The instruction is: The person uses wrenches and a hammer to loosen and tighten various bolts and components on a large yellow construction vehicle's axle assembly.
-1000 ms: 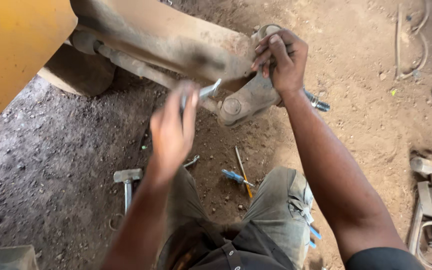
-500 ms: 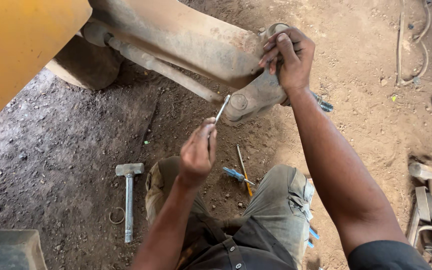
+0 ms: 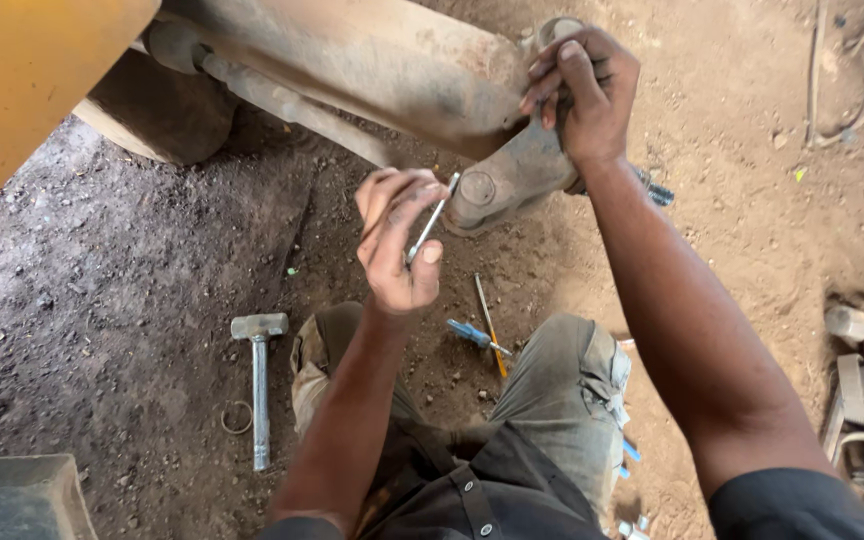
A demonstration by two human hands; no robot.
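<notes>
At the centre of the frame my left hand (image 3: 399,240) pinches a slim metal pin (image 3: 432,220), its long axis slanting from lower left to upper right, upper tip just beside the round boss of the dusty linkage end (image 3: 497,185). My right hand (image 3: 584,90), upper right, is clamped around that same linkage where it meets the big axle housing (image 3: 372,60). The left hand is nearer the boss. A hammer (image 3: 258,380) lies on the dirt floor (image 3: 102,290), lower left, well apart.
</notes>
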